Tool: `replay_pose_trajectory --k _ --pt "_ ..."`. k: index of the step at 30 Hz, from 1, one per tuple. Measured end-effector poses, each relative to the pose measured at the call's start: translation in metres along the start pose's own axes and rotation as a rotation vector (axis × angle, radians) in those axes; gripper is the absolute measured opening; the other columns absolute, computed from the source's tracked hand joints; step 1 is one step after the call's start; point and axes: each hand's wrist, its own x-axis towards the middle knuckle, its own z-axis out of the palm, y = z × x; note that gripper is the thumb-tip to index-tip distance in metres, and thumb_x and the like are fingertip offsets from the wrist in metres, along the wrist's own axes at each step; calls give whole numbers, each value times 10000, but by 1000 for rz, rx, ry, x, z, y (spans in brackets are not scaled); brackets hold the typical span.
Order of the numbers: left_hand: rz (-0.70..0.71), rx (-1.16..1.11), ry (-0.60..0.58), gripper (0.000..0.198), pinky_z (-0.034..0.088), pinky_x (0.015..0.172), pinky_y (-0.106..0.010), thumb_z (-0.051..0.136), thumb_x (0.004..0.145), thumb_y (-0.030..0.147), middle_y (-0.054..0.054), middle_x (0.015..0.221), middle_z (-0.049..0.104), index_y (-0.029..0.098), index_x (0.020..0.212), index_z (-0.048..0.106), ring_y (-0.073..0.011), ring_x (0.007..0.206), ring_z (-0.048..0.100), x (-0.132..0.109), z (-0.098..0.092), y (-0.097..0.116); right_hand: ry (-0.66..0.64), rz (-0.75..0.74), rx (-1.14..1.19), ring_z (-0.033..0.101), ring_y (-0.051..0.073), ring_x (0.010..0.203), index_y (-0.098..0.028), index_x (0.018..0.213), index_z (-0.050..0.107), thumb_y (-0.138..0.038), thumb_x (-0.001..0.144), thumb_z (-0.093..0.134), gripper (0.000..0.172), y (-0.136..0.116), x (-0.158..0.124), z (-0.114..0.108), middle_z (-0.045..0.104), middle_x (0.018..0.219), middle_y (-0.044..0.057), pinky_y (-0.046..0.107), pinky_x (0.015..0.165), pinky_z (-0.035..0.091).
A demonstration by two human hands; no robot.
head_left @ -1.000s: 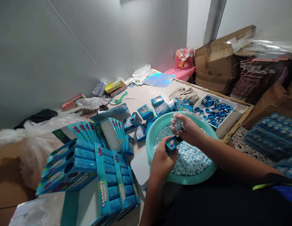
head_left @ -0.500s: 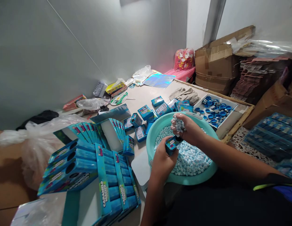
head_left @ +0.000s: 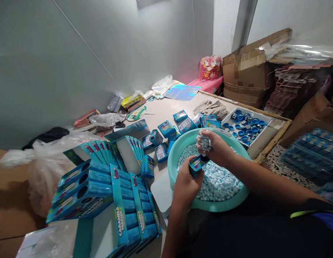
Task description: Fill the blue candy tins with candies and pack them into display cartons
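Note:
My left hand (head_left: 187, 181) is closed round a small blue printed box (head_left: 195, 166), tilted over the turquoise basin (head_left: 173, 157). Just above that box, my right hand (head_left: 215, 145) is closed on a handful of pale blue candies (head_left: 204, 142), close to a dark opening at the box's end. More of the same loose candies (head_left: 218, 186) lie in the basin under both hands. Behind the basin, several similar blue boxes (head_left: 166, 128) are scattered over the table. My fingers hide part of the held box.
At the basin's right stands a white tray (head_left: 259, 134) of blue caps. Large blue display boxes (head_left: 100, 193) are stacked at the left front. A grey cloth (head_left: 213, 109) lies behind the tray. Cardboard cartons (head_left: 244, 75) stand beyond the table's wooden edge (head_left: 276, 138).
The view has shifted very slightly. Both hands keep nearly the same pose, with the box and the handful of candies held in place.

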Motion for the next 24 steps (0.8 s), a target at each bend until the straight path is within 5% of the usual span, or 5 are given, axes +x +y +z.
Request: replay_pose_trajectory --k 24 --pt "13 19 -12 484 492 1129 -409 670 853 263 -41 1316 653 299 1328 582 -220 1215 628 -4 -1 4 24 -10 -90 555 173 664 -230 841 590 -427 743 845 337 1 -3 3 566 766 18 278 521 351"
